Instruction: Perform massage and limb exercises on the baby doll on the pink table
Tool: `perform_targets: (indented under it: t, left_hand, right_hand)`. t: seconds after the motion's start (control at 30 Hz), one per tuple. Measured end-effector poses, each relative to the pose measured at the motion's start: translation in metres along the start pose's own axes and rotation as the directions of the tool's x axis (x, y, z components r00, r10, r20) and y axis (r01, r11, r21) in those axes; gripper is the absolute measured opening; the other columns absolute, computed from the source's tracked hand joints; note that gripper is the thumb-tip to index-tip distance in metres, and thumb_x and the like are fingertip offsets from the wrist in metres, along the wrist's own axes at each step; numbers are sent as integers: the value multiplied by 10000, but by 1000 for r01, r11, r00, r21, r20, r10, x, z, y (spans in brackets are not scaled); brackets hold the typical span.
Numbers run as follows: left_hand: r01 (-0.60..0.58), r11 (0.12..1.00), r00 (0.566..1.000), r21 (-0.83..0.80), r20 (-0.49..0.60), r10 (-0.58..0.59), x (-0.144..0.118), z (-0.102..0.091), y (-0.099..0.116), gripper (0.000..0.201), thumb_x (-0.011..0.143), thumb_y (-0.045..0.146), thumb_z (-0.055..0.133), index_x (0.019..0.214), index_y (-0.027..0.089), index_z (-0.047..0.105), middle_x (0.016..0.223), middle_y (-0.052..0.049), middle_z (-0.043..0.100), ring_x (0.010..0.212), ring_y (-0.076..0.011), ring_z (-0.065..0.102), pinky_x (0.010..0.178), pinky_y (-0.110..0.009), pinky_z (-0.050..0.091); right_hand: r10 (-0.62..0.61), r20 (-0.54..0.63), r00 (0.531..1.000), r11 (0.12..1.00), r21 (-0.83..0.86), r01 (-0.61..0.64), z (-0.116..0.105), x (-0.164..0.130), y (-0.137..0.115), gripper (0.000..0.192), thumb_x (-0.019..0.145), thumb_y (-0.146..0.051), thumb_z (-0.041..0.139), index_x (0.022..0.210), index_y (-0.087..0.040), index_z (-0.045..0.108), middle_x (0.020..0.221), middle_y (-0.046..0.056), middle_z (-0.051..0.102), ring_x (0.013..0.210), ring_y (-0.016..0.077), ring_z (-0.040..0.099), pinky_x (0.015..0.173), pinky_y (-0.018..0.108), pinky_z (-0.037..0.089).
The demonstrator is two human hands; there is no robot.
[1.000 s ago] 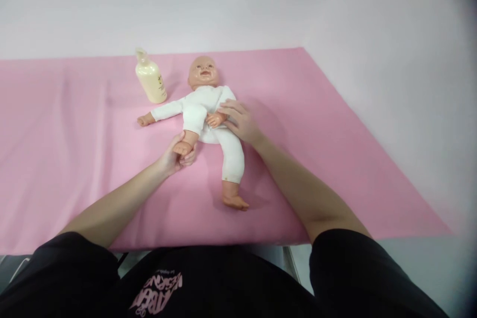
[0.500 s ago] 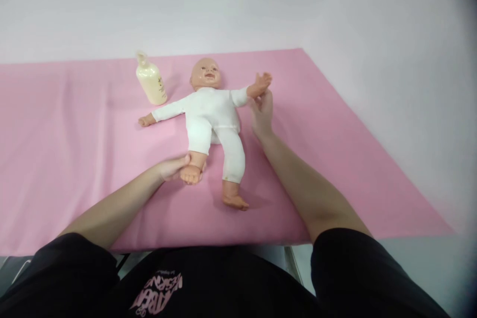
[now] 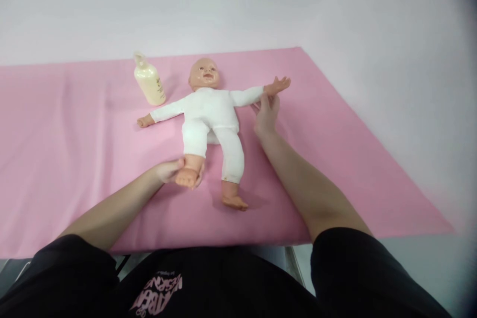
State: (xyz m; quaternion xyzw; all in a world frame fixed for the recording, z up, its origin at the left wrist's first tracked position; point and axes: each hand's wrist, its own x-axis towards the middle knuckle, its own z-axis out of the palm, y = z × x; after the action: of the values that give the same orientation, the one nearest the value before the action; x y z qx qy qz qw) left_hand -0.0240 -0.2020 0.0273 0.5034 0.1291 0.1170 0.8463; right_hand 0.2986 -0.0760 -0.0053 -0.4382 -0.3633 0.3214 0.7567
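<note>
In the middle of the frame, on the pink sheet (image 3: pixel 335 159) covering the worktop, a baby doll (image 3: pixel 210 114) in a white suit lies on its back, head toward the far edge, both arms spread out to the sides. Here's the left hand (image 3: pixel 169 170), reaching in from the lower left with the forearm low and nearly flat over the sheet, fingers curled around the doll's bare foot (image 3: pixel 188 176) on the left side of the picture; that grip seems to hold the leg straight and pinned close to the sheet. Over on the right, the right hand (image 3: pixel 265 114) comes up from the lower right, arm stretched long, wrist raised a little, and its fingers pinch the doll's wrist just below the small open hand (image 3: pixel 278 85), apparently so the sleeve stays pulled out flat and away from the body. The doll's other leg (image 3: pixel 233 169) lies free, its foot pointing toward the near edge, and the other arm rests untouched on the sheet. Upper left of the doll's head stands a cream bottle (image 3: pixel 148 82) with a pump top, upright, close to the doll's shoulder but apart from it, out of reach of either hand.
</note>
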Motion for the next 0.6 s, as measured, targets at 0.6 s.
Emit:
perform_targets:
  t: [0.6]
  left_hand:
    - [-153, 956, 832, -251, -554, -13, 30, 20, 6, 754, 1061, 640, 179, 824, 115, 665, 535, -23, 484, 447, -134, 412, 518, -245, 379]
  right_hand:
    - [-370, 849, 378, 398, -223, 890, 15, -39, -32, 331, 1004, -458, 567, 1219, -241, 697, 1233, 99, 760, 1167, 293, 695, 1044, 528, 562]
